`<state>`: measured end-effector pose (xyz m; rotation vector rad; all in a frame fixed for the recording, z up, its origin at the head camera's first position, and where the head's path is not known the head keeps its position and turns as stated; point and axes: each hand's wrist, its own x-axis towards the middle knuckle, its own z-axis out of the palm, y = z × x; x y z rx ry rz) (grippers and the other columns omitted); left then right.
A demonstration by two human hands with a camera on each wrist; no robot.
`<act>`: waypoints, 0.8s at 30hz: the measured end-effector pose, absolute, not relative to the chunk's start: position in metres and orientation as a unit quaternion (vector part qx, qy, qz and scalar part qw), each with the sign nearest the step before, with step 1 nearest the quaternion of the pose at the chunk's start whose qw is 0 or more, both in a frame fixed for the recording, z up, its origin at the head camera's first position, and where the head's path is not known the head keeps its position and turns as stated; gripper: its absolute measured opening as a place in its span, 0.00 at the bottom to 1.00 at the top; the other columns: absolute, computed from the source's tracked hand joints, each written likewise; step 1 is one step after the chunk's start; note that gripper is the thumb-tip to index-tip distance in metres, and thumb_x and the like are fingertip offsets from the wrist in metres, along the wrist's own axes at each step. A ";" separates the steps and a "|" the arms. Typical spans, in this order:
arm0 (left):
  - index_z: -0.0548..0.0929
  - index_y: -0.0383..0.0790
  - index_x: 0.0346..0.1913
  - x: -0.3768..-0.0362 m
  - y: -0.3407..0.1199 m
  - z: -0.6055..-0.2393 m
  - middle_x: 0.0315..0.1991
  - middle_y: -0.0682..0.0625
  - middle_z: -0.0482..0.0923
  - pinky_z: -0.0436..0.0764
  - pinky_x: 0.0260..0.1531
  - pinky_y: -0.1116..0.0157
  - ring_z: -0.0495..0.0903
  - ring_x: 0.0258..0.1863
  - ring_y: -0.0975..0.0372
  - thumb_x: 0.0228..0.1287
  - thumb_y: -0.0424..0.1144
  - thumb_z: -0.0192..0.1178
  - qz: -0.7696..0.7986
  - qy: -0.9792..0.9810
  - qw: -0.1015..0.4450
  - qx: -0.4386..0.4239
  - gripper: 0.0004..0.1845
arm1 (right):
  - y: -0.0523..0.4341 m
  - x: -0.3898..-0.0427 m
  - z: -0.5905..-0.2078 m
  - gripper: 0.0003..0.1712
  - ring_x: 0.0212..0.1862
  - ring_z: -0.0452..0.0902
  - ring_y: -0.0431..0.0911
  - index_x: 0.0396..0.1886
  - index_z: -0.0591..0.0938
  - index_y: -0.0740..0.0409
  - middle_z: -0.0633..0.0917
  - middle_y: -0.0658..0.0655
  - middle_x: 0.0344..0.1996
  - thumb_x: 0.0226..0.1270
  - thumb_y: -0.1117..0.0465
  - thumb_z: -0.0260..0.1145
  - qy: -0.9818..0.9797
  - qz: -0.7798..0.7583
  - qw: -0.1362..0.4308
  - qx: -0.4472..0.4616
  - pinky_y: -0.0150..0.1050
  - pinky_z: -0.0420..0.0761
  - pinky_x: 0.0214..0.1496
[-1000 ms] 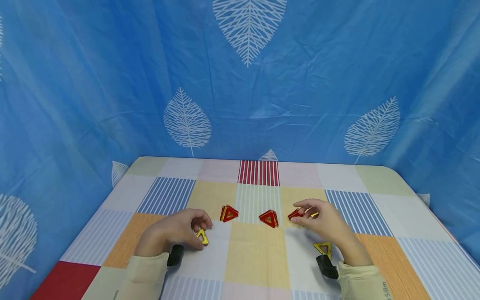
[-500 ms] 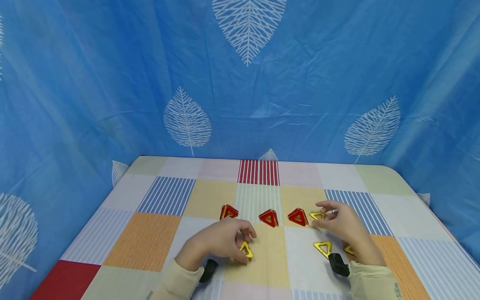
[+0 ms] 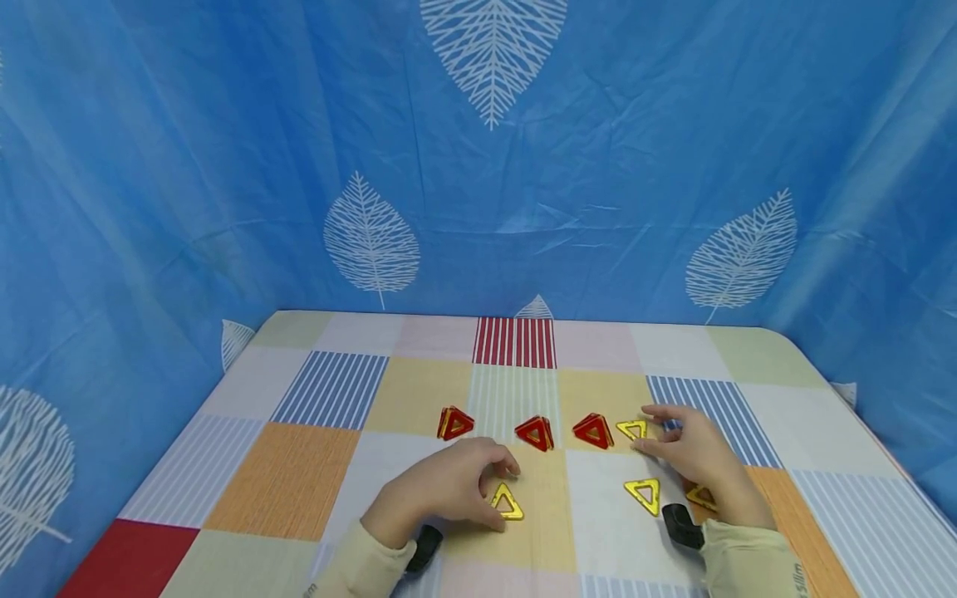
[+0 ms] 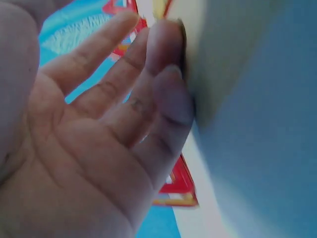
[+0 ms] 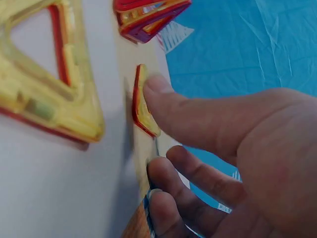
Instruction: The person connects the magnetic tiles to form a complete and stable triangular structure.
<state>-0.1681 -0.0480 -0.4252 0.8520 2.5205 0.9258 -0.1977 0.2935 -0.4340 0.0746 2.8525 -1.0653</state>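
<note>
Resting my left hand (image 3: 441, 490) on the cloth (image 3: 284, 477), I have its curled fingers touching the near yellow triangle (image 3: 507, 503), which lies flat; whether they pinch it I cannot tell. My right hand (image 3: 691, 453) has its fingers straight and spread, a fingertip (image 5: 156, 84) pressing the far yellow triangle (image 3: 632, 429), just right of the red pyramids (image 3: 534, 432). Three pyramids stand in a row across the middle. I judge three built, with three or four flat yellow pieces left, another (image 3: 645, 493) near my right wrist.
</note>
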 end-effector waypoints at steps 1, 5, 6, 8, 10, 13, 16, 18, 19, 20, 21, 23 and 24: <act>0.85 0.44 0.48 -0.169 -0.051 -0.426 0.38 0.60 0.76 0.76 0.32 0.71 0.72 0.30 0.68 0.45 0.39 0.83 0.333 0.879 0.166 0.297 0.25 | 0.294 -0.198 -0.435 0.35 0.37 0.72 0.53 0.67 0.75 0.64 0.77 0.67 0.47 0.63 0.59 0.75 0.935 -0.350 0.050 0.024 0.42 0.76 0.26; 0.87 0.43 0.44 -0.172 -0.058 -0.428 0.36 0.58 0.75 0.76 0.30 0.70 0.72 0.27 0.68 0.45 0.34 0.82 0.373 0.860 0.190 0.292 0.21 | 0.296 -0.200 -0.440 0.28 0.38 0.71 0.54 0.68 0.74 0.64 0.75 0.68 0.49 0.69 0.68 0.66 0.938 -0.343 0.048 -0.004 0.43 0.75 0.28; 0.87 0.43 0.43 -0.173 -0.059 -0.428 0.36 0.58 0.75 0.76 0.30 0.70 0.72 0.27 0.68 0.45 0.33 0.82 0.379 0.856 0.194 0.293 0.20 | 0.296 -0.200 -0.441 0.27 0.40 0.70 0.55 0.68 0.75 0.65 0.75 0.68 0.51 0.70 0.70 0.64 0.940 -0.338 0.045 -0.015 0.44 0.74 0.31; 0.88 0.44 0.43 -0.174 -0.061 -0.429 0.37 0.58 0.75 0.76 0.30 0.70 0.72 0.27 0.68 0.46 0.33 0.81 0.388 0.850 0.200 0.293 0.19 | 0.297 -0.201 -0.443 0.25 0.43 0.69 0.56 0.66 0.76 0.65 0.73 0.69 0.54 0.70 0.72 0.62 0.944 -0.327 0.038 -0.038 0.46 0.73 0.37; 0.88 0.43 0.45 -0.175 -0.062 -0.430 0.38 0.58 0.75 0.76 0.30 0.70 0.72 0.28 0.68 0.46 0.32 0.81 0.397 0.846 0.206 0.290 0.20 | 0.297 -0.202 -0.445 0.24 0.45 0.67 0.57 0.65 0.77 0.66 0.71 0.70 0.56 0.70 0.73 0.61 0.945 -0.319 0.032 -0.056 0.48 0.71 0.41; 0.87 0.42 0.47 -0.176 -0.063 -0.431 0.39 0.57 0.76 0.76 0.30 0.69 0.73 0.28 0.67 0.46 0.31 0.81 0.413 0.840 0.217 0.278 0.23 | 0.298 -0.203 -0.448 0.22 0.44 0.67 0.56 0.64 0.79 0.65 0.70 0.68 0.55 0.71 0.71 0.61 0.946 -0.316 0.027 -0.066 0.48 0.70 0.41; 0.86 0.41 0.48 -0.176 -0.064 -0.432 0.39 0.56 0.76 0.75 0.30 0.69 0.73 0.29 0.65 0.45 0.30 0.81 0.425 0.833 0.227 0.272 0.24 | 0.299 -0.203 -0.449 0.19 0.43 0.68 0.55 0.60 0.81 0.64 0.73 0.67 0.53 0.72 0.69 0.63 0.948 -0.312 0.013 -0.066 0.48 0.71 0.40; 0.87 0.42 0.47 -0.176 -0.064 -0.432 0.39 0.56 0.76 0.75 0.30 0.68 0.73 0.29 0.65 0.45 0.30 0.81 0.428 0.830 0.230 0.273 0.23 | 0.299 -0.203 -0.450 0.16 0.41 0.68 0.54 0.57 0.84 0.64 0.75 0.66 0.52 0.71 0.67 0.65 0.949 -0.308 0.001 -0.067 0.47 0.71 0.39; 0.87 0.42 0.47 -0.177 -0.065 -0.433 0.39 0.56 0.76 0.75 0.30 0.69 0.73 0.29 0.65 0.45 0.31 0.81 0.429 0.829 0.231 0.274 0.23 | 0.299 -0.203 -0.450 0.15 0.41 0.69 0.54 0.55 0.85 0.63 0.76 0.66 0.51 0.70 0.67 0.66 0.949 -0.308 -0.003 -0.066 0.47 0.71 0.39; 0.87 0.43 0.46 -0.177 -0.065 -0.433 0.39 0.55 0.76 0.75 0.30 0.69 0.72 0.28 0.65 0.45 0.31 0.81 0.429 0.829 0.231 0.274 0.22 | 0.299 -0.203 -0.450 0.14 0.40 0.69 0.53 0.53 0.86 0.63 0.76 0.65 0.50 0.69 0.67 0.67 0.949 -0.308 -0.005 -0.065 0.46 0.71 0.38; 0.87 0.43 0.46 -0.177 -0.065 -0.433 0.39 0.55 0.76 0.75 0.30 0.69 0.72 0.28 0.65 0.45 0.31 0.81 0.429 0.828 0.232 0.274 0.22 | 0.299 -0.203 -0.449 0.13 0.40 0.69 0.53 0.52 0.86 0.63 0.77 0.65 0.49 0.69 0.67 0.68 0.949 -0.307 -0.007 -0.064 0.46 0.71 0.38; 0.87 0.43 0.46 -0.177 -0.065 -0.434 0.39 0.55 0.75 0.74 0.29 0.69 0.72 0.28 0.65 0.46 0.31 0.81 0.430 0.827 0.233 0.276 0.21 | 0.299 -0.202 -0.448 0.12 0.39 0.69 0.52 0.50 0.87 0.62 0.78 0.64 0.48 0.68 0.66 0.69 0.950 -0.307 -0.006 -0.061 0.45 0.71 0.37; 0.87 0.43 0.46 -0.177 -0.065 -0.434 0.39 0.55 0.75 0.74 0.29 0.69 0.72 0.28 0.65 0.46 0.31 0.81 0.430 0.827 0.234 0.277 0.21 | 0.299 -0.201 -0.447 0.12 0.39 0.70 0.52 0.50 0.87 0.62 0.78 0.63 0.48 0.69 0.65 0.69 0.950 -0.308 -0.003 -0.056 0.45 0.72 0.37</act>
